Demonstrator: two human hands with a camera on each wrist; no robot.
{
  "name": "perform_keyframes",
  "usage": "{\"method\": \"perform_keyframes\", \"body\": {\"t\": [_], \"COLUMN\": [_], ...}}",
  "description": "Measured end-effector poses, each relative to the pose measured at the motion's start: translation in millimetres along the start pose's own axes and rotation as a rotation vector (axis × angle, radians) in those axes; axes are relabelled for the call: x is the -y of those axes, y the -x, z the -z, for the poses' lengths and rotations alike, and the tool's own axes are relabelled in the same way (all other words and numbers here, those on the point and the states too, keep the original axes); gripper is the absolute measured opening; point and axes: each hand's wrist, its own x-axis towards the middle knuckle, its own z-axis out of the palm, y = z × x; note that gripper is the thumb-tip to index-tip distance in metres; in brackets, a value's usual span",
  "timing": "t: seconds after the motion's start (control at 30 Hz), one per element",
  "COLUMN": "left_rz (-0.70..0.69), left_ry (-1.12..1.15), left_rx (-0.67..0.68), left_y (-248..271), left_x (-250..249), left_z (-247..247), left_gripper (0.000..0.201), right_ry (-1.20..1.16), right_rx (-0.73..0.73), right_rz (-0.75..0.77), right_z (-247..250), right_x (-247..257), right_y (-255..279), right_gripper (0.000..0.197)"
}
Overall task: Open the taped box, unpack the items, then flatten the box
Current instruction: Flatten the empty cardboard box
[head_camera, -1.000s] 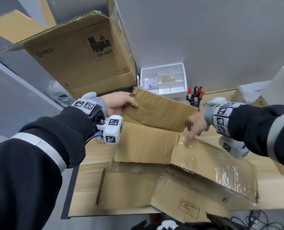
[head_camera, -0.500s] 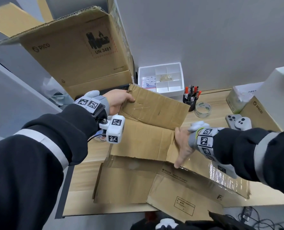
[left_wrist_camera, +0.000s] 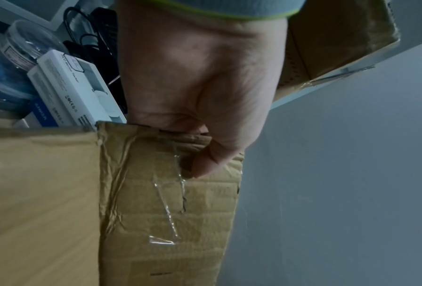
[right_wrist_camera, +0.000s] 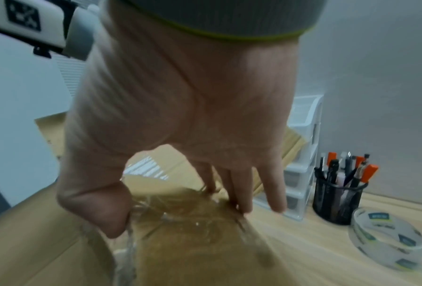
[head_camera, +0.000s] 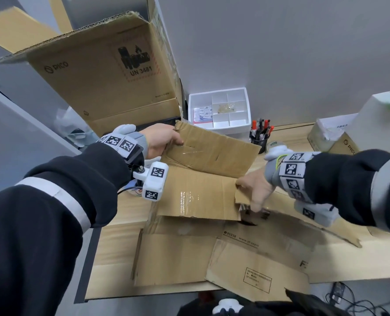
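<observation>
Right hand (head_camera: 256, 190) had slid back up w/ fingers spread flat, pressing the box (head_camera: 203, 197) onto the desk (head_camera: 121, 224) while left hand (head_camera: 160, 139) gripped its raised far flap, so flattening looked nearly done.

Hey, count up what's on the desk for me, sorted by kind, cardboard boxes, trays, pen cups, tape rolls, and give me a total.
Cardboard boxes: 3, the flattened box under both hands, the big open box, the small box at right
White divided tray: 1
Pen cup: 1
Tape roll: 1
Total: 6
</observation>
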Motion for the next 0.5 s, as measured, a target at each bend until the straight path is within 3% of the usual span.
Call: {"method": "perform_keyframes", "body": {"t": [0.13, 0.23, 0.3, 0.4, 0.5], "left_rz": [0.0, 0.031, 0.045, 0.053, 0.041], "left_ry": [-0.003, -0.002, -0.014, -0.019, 0.006], "left_rx": [0.02, 0.028, 0.04, 0.033, 0.013], "left_y": [1, 4, 6, 6, 9], "left_x": [3, 2, 2, 4, 4], "left_z": [2, 2, 3, 5, 3], "left_gripper": [0.042, 0.049, 0.054, 0.055, 0.043], "right_ry": [-0.03, -0.011, -0.025, -0.124, -0.246], "right_rx": [-0.007, -0.15, -0.328, -0.6, -0.661], "right_rz": [0.052, 0.009, -0.049, -0.113, 0.098], "right_z": [34, 56, 66, 71, 64], "right_x": [-19, -40, -52, -62, -49], "right_y": [17, 22, 24, 20, 25], "right_gripper": [0.058, 0.013, 0.014, 0.035, 0.07]}}
